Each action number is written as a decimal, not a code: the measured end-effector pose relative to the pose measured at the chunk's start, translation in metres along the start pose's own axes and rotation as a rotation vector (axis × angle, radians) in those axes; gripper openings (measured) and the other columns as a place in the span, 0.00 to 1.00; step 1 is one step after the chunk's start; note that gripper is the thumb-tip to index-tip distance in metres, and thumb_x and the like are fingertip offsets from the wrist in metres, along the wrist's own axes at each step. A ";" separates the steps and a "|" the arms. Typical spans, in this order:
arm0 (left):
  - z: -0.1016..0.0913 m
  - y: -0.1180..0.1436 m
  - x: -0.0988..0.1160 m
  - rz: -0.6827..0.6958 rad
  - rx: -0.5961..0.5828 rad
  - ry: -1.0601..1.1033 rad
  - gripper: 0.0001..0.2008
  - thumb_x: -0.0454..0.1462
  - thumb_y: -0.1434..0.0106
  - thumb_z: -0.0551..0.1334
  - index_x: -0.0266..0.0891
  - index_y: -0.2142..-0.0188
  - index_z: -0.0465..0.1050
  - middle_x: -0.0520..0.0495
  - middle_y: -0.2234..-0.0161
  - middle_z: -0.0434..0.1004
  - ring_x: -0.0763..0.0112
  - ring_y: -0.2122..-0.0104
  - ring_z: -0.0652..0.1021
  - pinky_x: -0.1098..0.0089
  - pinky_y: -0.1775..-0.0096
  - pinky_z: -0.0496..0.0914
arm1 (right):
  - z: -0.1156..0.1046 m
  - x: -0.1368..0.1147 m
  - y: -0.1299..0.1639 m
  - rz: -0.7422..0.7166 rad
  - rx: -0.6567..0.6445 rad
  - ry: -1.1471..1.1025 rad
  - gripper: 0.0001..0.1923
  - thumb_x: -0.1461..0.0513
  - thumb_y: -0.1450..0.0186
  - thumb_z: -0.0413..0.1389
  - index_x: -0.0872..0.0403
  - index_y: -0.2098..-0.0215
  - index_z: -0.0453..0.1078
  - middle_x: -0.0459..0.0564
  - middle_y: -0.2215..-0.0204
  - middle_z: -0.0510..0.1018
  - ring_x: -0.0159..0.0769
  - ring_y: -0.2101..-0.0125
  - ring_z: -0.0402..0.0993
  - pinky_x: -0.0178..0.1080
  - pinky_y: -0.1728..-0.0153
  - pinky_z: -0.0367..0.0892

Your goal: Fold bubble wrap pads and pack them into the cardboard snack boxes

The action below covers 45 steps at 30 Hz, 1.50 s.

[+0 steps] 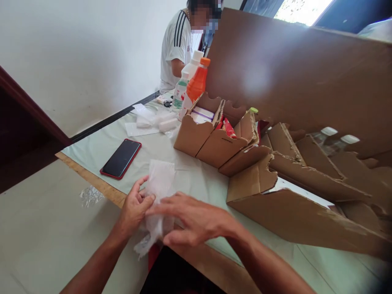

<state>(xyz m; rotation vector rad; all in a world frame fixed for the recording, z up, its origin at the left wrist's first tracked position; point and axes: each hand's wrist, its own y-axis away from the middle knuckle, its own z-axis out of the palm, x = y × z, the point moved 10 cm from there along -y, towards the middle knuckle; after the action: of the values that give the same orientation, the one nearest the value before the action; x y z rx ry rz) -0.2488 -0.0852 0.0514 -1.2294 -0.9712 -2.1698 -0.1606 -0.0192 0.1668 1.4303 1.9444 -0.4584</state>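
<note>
My left hand [134, 206] pinches the left edge of a white, thin paper-like wrapper [159, 183] at the table's near edge. My right hand [192, 218] lies over the wrapper's lower part with fingers spread and pressing on it; its thumb is under the sheet. The wrapper's bottom end hangs crumpled over the table edge. Whether anything is inside the wrapper is hidden.
A red-cased phone [121, 158] lies left of my hands on the pale green table cover [104, 143]. Torn cardboard boxes [211, 141] with packets fill the right side under a big cardboard flap [290, 77]. Bottles, one orange [197, 83], stand behind. Another person [177, 49] sits at the far end.
</note>
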 end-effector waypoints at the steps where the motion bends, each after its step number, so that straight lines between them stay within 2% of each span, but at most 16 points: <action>1: -0.001 0.000 -0.001 0.012 0.025 -0.012 0.53 0.46 0.52 0.77 0.40 0.31 0.56 0.50 0.65 0.80 0.68 0.72 0.80 0.71 0.70 0.73 | -0.020 0.004 -0.009 0.024 0.048 0.016 0.27 0.58 0.32 0.65 0.50 0.36 0.70 0.52 0.49 0.83 0.41 0.52 0.79 0.45 0.46 0.70; 3: -0.003 0.001 -0.003 0.042 0.081 -0.051 0.51 0.46 0.49 0.74 0.40 0.30 0.56 0.51 0.65 0.80 0.71 0.75 0.77 0.73 0.72 0.70 | -0.074 0.022 -0.030 0.175 0.221 0.168 0.24 0.61 0.28 0.59 0.51 0.34 0.68 0.52 0.48 0.83 0.40 0.51 0.79 0.43 0.47 0.70; 5: -0.006 0.003 -0.004 0.075 0.123 -0.116 0.48 0.46 0.45 0.72 0.43 0.28 0.55 0.50 0.63 0.81 0.73 0.76 0.74 0.73 0.73 0.69 | -0.124 0.046 -0.059 0.381 0.328 0.505 0.18 0.65 0.25 0.54 0.55 0.39 0.73 0.56 0.45 0.81 0.45 0.45 0.77 0.46 0.44 0.68; 7: -0.007 0.003 -0.007 0.099 0.140 -0.156 0.47 0.45 0.42 0.70 0.45 0.27 0.52 0.48 0.60 0.82 0.72 0.74 0.75 0.72 0.71 0.70 | -0.149 0.072 -0.102 0.505 0.243 0.789 0.17 0.69 0.25 0.50 0.57 0.42 0.74 0.61 0.42 0.79 0.49 0.41 0.74 0.47 0.45 0.69; 9: -0.009 0.001 -0.013 0.109 0.147 -0.155 0.48 0.45 0.41 0.69 0.46 0.26 0.50 0.46 0.58 0.82 0.70 0.73 0.76 0.70 0.69 0.71 | -0.161 0.098 -0.144 0.568 0.186 0.864 0.18 0.71 0.26 0.50 0.61 0.41 0.73 0.67 0.45 0.79 0.51 0.42 0.75 0.47 0.46 0.70; 12: -0.010 -0.005 -0.021 0.125 0.138 -0.121 0.49 0.46 0.40 0.68 0.46 0.25 0.48 0.44 0.58 0.82 0.70 0.74 0.75 0.69 0.70 0.71 | -0.165 0.128 -0.185 0.611 0.126 0.893 0.16 0.62 0.25 0.58 0.60 0.41 0.72 0.62 0.46 0.79 0.47 0.47 0.78 0.50 0.48 0.75; 14: -0.011 -0.008 -0.026 0.124 0.128 -0.113 0.48 0.46 0.39 0.68 0.46 0.25 0.49 0.44 0.58 0.82 0.71 0.74 0.74 0.69 0.70 0.71 | -0.161 0.141 -0.193 0.615 0.093 0.915 0.20 0.55 0.26 0.61 0.57 0.41 0.72 0.57 0.44 0.77 0.45 0.48 0.78 0.51 0.48 0.77; 21: -0.010 -0.003 -0.021 0.126 0.157 -0.181 0.46 0.48 0.40 0.68 0.47 0.26 0.52 0.47 0.59 0.81 0.70 0.72 0.75 0.69 0.68 0.71 | -0.152 0.152 -0.167 0.619 0.107 0.926 0.21 0.54 0.26 0.60 0.55 0.39 0.70 0.56 0.43 0.76 0.45 0.48 0.78 0.52 0.48 0.77; 27: -0.010 -0.003 -0.018 0.145 0.201 -0.157 0.47 0.48 0.41 0.69 0.45 0.26 0.52 0.47 0.59 0.81 0.70 0.71 0.76 0.68 0.66 0.72 | -0.159 0.168 -0.169 0.696 0.096 0.838 0.20 0.54 0.26 0.61 0.55 0.40 0.71 0.55 0.44 0.77 0.43 0.49 0.78 0.51 0.50 0.78; 30: -0.010 -0.003 -0.018 0.127 0.191 -0.164 0.49 0.48 0.43 0.70 0.45 0.26 0.51 0.47 0.60 0.81 0.70 0.70 0.77 0.69 0.65 0.73 | -0.152 0.157 -0.166 0.645 0.134 0.816 0.21 0.54 0.27 0.62 0.57 0.41 0.72 0.56 0.44 0.77 0.44 0.49 0.78 0.51 0.49 0.77; 33: -0.012 0.000 -0.014 0.135 0.214 -0.169 0.50 0.48 0.43 0.70 0.44 0.26 0.52 0.47 0.60 0.81 0.70 0.68 0.78 0.70 0.65 0.73 | -0.140 0.126 -0.144 0.573 0.220 0.801 0.14 0.62 0.25 0.57 0.61 0.44 0.73 0.62 0.48 0.80 0.46 0.49 0.79 0.49 0.48 0.74; 35: -0.012 0.001 -0.011 0.146 0.222 -0.186 0.48 0.47 0.42 0.70 0.45 0.27 0.53 0.48 0.60 0.81 0.71 0.69 0.78 0.71 0.65 0.73 | -0.127 0.100 -0.117 0.520 0.294 0.794 0.15 0.67 0.24 0.50 0.61 0.43 0.72 0.65 0.47 0.81 0.47 0.47 0.79 0.48 0.46 0.71; 38: -0.011 0.003 -0.008 0.170 0.215 -0.232 0.45 0.46 0.41 0.69 0.46 0.27 0.55 0.49 0.59 0.81 0.74 0.72 0.76 0.72 0.67 0.72 | -0.106 0.069 -0.056 0.395 0.536 0.638 0.19 0.65 0.23 0.48 0.55 0.37 0.68 0.59 0.44 0.81 0.45 0.46 0.79 0.47 0.46 0.69; 41: -0.013 0.006 -0.005 0.191 0.209 -0.235 0.44 0.46 0.42 0.70 0.46 0.28 0.58 0.44 0.51 0.81 0.70 0.66 0.80 0.72 0.64 0.75 | -0.077 0.076 0.025 0.344 0.812 0.243 0.20 0.63 0.27 0.52 0.52 0.37 0.70 0.53 0.49 0.84 0.39 0.54 0.82 0.41 0.53 0.72; 43: -0.020 0.009 0.001 0.206 0.235 -0.226 0.43 0.46 0.43 0.70 0.46 0.30 0.60 0.41 0.45 0.80 0.66 0.57 0.82 0.71 0.60 0.76 | -0.048 0.095 0.076 0.400 0.871 0.010 0.21 0.62 0.29 0.53 0.52 0.39 0.72 0.52 0.53 0.86 0.38 0.59 0.82 0.37 0.65 0.73; 45: -0.033 0.012 0.017 0.255 0.318 -0.261 0.41 0.46 0.42 0.70 0.48 0.31 0.63 0.41 0.42 0.79 0.61 0.51 0.82 0.69 0.57 0.77 | -0.020 0.107 0.127 0.479 0.921 -0.108 0.19 0.59 0.30 0.55 0.51 0.42 0.75 0.52 0.55 0.86 0.38 0.61 0.83 0.36 0.69 0.73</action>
<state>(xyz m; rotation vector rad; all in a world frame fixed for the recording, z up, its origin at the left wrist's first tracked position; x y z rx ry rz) -0.2667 -0.1191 0.0585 -1.4109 -1.1417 -1.6161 -0.0669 0.1109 0.1209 2.2815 1.2401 -1.2552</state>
